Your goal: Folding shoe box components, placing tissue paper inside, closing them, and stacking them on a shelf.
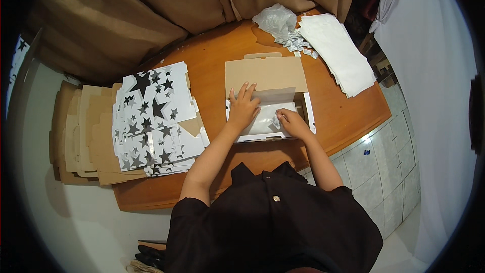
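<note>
An open cardboard box (267,98) sits on the brown surface (212,60). Inside lies white paper (268,121), long from left to right. The left hand (243,107) rests flat on it, fingers spread. The right hand (292,123) pinches its right side.

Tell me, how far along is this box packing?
One open cardboard box is folded up on the table, with white tissue paper laid inside. In hand: the left hand presses the paper flat while the right hand holds a small packet on it. Left: the lid is still open, and a stack of flat star-printed boxes, white sheets and small packets wait.
</note>
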Action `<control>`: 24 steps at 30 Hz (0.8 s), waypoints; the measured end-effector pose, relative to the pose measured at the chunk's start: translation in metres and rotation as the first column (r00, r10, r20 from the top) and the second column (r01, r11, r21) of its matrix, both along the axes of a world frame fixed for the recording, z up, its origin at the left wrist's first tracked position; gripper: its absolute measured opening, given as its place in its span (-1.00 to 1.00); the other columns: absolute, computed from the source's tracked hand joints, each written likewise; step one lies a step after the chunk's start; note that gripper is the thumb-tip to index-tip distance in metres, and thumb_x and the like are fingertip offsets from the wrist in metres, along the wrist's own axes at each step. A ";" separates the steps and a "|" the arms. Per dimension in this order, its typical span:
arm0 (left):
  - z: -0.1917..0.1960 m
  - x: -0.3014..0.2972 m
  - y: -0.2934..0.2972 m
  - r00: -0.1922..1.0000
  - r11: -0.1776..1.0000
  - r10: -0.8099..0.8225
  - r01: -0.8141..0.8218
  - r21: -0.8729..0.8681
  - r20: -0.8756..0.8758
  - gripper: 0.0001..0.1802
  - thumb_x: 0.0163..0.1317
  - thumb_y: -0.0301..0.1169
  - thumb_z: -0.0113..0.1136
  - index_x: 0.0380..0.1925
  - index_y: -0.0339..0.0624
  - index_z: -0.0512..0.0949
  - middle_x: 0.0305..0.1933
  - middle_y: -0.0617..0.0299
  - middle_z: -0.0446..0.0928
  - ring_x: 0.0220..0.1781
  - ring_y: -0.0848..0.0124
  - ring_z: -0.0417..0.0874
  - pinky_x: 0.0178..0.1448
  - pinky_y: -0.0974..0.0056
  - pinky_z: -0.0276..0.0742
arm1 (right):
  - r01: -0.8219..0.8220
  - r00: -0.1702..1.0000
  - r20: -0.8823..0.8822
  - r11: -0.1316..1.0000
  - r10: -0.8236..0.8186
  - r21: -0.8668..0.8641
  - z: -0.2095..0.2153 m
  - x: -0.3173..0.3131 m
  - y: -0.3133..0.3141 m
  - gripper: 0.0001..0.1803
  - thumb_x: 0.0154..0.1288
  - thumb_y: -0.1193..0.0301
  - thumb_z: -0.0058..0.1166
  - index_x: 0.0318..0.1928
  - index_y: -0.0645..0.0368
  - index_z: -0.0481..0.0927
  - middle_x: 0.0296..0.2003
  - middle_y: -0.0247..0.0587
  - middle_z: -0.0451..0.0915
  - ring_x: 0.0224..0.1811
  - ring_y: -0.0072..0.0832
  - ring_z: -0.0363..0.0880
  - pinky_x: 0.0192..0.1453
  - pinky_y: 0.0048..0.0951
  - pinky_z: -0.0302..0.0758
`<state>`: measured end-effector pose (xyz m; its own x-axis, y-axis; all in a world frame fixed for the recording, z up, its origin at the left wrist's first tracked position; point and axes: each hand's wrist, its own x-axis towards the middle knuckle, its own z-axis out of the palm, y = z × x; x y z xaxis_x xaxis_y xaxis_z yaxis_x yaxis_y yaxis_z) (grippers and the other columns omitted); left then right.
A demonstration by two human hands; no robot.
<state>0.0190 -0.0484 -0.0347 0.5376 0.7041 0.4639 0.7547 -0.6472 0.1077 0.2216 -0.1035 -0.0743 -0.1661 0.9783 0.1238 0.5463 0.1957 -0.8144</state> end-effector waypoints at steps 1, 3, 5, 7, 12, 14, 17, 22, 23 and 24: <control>-0.001 0.000 0.001 1.000 1.000 -0.001 0.001 0.003 0.000 -0.82 -0.04 -0.31 0.28 -0.38 0.01 0.58 -0.03 0.21 0.44 0.13 0.26 0.39 0.27 -0.23 -0.03 | 0.020 1.000 -0.001 0.999 -0.020 -0.025 0.000 -0.001 0.000 -0.81 0.26 0.37 -0.05 -0.28 0.25 0.50 -0.36 0.08 0.57 -0.29 0.03 0.53 -0.20 -0.14 0.43; -0.006 0.000 0.004 0.997 1.000 -0.013 0.015 -0.027 0.081 -0.81 0.01 -0.37 0.20 -0.31 -0.04 0.56 -0.20 0.24 0.50 -0.11 0.30 0.53 0.19 -0.04 0.18 | 0.031 0.999 0.011 0.999 -0.031 -0.013 0.001 -0.002 -0.002 -0.82 0.27 0.37 -0.05 -0.30 0.24 0.50 -0.35 0.05 0.57 -0.28 0.00 0.52 -0.19 -0.15 0.42; -0.013 -0.004 0.003 0.994 0.997 -0.079 0.079 -0.006 0.082 -0.80 0.02 -0.41 0.15 -0.29 -0.07 0.55 -0.31 0.26 0.50 -0.24 0.31 0.54 0.05 0.06 0.28 | 0.041 0.999 0.024 0.999 -0.041 -0.003 0.004 -0.002 -0.005 -0.83 0.27 0.37 -0.06 -0.31 0.23 0.51 -0.34 0.03 0.56 -0.28 -0.02 0.52 -0.17 -0.17 0.41; -0.010 -0.005 -0.004 0.986 0.989 -0.147 0.147 0.012 0.079 -0.79 0.04 -0.44 0.11 -0.27 -0.09 0.54 -0.41 0.28 0.50 -0.38 0.33 0.55 -0.08 0.16 0.37 | 0.082 0.992 0.079 0.977 -0.099 0.195 0.006 -0.002 -0.009 -0.87 0.24 0.42 -0.03 -0.36 0.22 0.50 -0.33 -0.04 0.55 -0.26 -0.09 0.49 -0.11 -0.21 0.36; -0.008 -0.011 -0.018 0.969 0.967 -0.249 0.249 -0.060 0.006 -0.68 0.00 -0.52 0.06 -0.17 -0.07 0.50 -0.46 0.25 0.44 -0.38 0.29 0.53 -0.37 0.20 0.39 | 0.206 0.963 0.045 0.838 -0.264 0.505 0.016 -0.007 -0.025 -0.92 0.15 0.46 0.05 -0.35 0.19 0.51 -0.25 -0.14 0.50 -0.18 -0.16 0.43 -0.03 -0.22 0.29; -0.001 -0.009 -0.015 0.977 0.974 -0.209 0.211 -0.087 0.028 -0.65 -0.03 -0.56 0.07 -0.16 -0.07 0.49 -0.43 0.21 0.45 -0.36 0.25 0.52 -0.36 0.18 0.42 | 0.295 0.901 0.063 0.712 -0.429 0.637 0.010 -0.007 -0.031 -0.88 0.09 0.47 0.10 -0.30 0.16 0.54 -0.12 -0.18 0.47 -0.05 -0.21 0.38 0.03 -0.22 0.22; 0.008 -0.008 -0.002 0.989 0.985 -0.134 0.140 -0.101 0.059 -0.59 -0.02 -0.61 0.01 -0.10 -0.09 0.45 -0.35 0.15 0.44 -0.28 0.19 0.52 -0.28 0.12 0.46 | 0.319 0.860 0.089 0.664 -0.503 0.676 0.007 -0.010 -0.030 -0.91 0.10 0.45 0.10 -0.33 0.11 0.54 -0.05 -0.22 0.47 0.08 -0.24 0.33 0.13 -0.15 0.13; 0.011 -0.017 0.011 0.988 0.966 -0.153 0.148 -0.210 -0.010 -0.69 -0.02 -0.62 -0.01 -0.22 -0.12 0.44 -0.36 0.12 0.43 -0.25 0.14 0.51 -0.25 0.13 0.47 | 0.218 0.821 0.287 0.735 -0.494 0.642 0.010 -0.012 -0.031 -0.93 0.11 0.41 0.09 -0.34 0.03 0.55 0.01 -0.32 0.46 0.22 -0.28 0.23 0.22 -0.04 -0.03; 0.008 -0.018 0.010 0.988 0.966 -0.153 0.148 -0.210 -0.009 -0.69 -0.02 -0.62 -0.01 -0.22 -0.12 0.44 -0.36 0.12 0.43 -0.25 0.14 0.51 -0.25 0.13 0.47 | 0.194 0.821 0.303 0.736 -0.484 0.648 0.009 -0.012 -0.032 -0.93 0.12 0.40 0.09 -0.34 0.01 0.55 0.02 -0.35 0.45 0.24 -0.29 0.21 0.24 -0.01 -0.08; 0.003 -0.019 0.006 0.970 0.952 -0.240 0.226 -0.206 -0.047 -0.74 -0.02 -0.61 0.00 -0.28 -0.11 0.44 -0.34 0.13 0.43 -0.23 0.16 0.52 -0.24 0.15 0.46 | 0.195 0.821 0.303 0.736 -0.484 0.648 0.007 -0.012 -0.031 -0.93 0.12 0.40 0.09 -0.34 0.01 0.55 0.02 -0.35 0.45 0.24 -0.29 0.21 0.24 -0.01 -0.08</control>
<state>-0.0002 -0.0423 -0.0315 0.7242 0.6288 0.2831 0.5956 -0.7772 0.2028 0.2099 -0.1350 -0.0677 -0.0121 0.7420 0.6703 0.9240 0.2645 -0.2761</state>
